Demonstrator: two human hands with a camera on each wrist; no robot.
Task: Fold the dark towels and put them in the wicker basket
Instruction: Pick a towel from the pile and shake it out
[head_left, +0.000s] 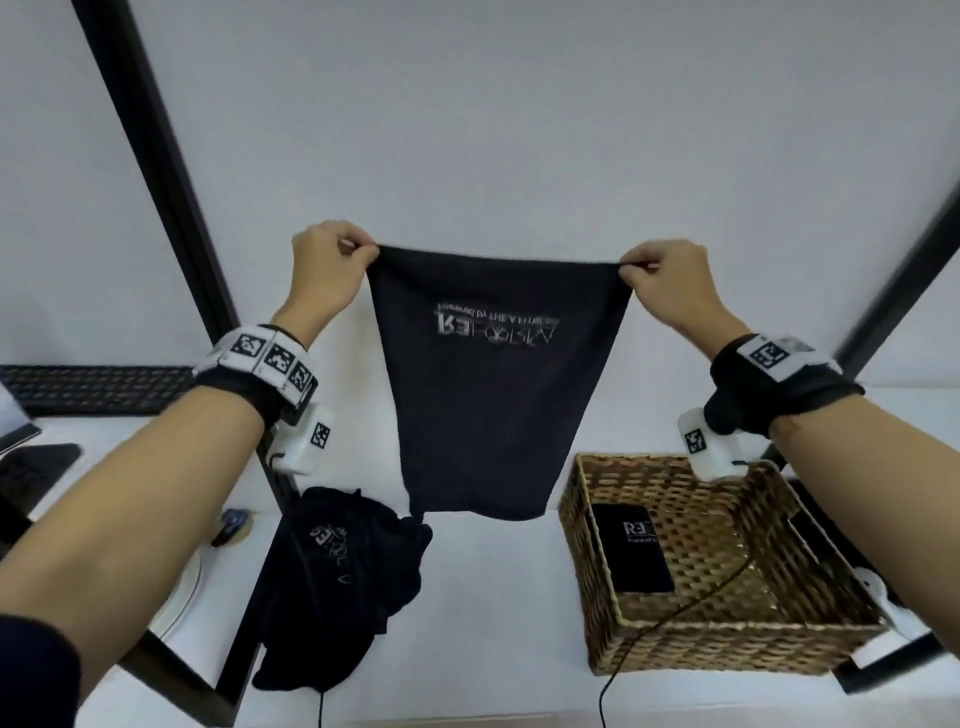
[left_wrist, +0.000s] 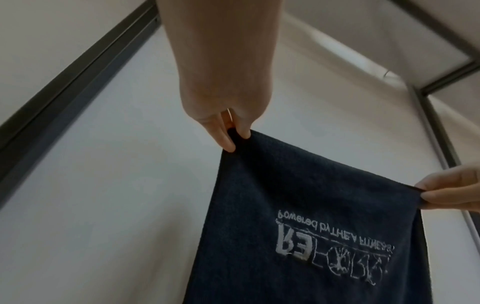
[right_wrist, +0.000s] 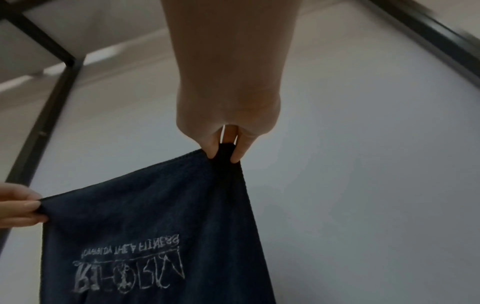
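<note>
A person held a dark navy terry towel with white embroidered lettering (head_left: 498, 384) stretched in the air above a white worktop (head_left: 483, 613), the step in hand being, by the look of it, the opening-out of one towel ahead of its first fold. On the left, the left hand (head_left: 324, 265) was closed in a pinch on the towel's upper left corner, thumb and forefinger clamped on the hem with the other fingers curled behind; the left wrist view showed the fingertips (left_wrist: 230, 142) gripping the very tip of the cloth. Below it, a crumpled heap of dark unfolded towels (head_left: 343, 587) lay on the worktop awaiting its turn, the hanging towel's lower edge ending just above and beside it. The lettering on the held towel hung upside down and faced the person.

On the right, the right hand (head_left: 662, 273) pinched the opposite upper corner in the same way, its fingertips (right_wrist: 213, 152) nipping a small bunch of fabric, so the top hem ran nearly taut between the two hands. Further right stood a rectangular woven wicker basket (head_left: 727, 644) with one folded dark towel (head_left: 631, 551) lying flat against its left inner wall, which suggested the task was under way but far from finished.

The next move would likely call for bringing the two pinched corners together, or lowering the towel flat onto the worktop, keeping the edges aligned so the fold came out square enough to fit beside the one in the basket.
</note>
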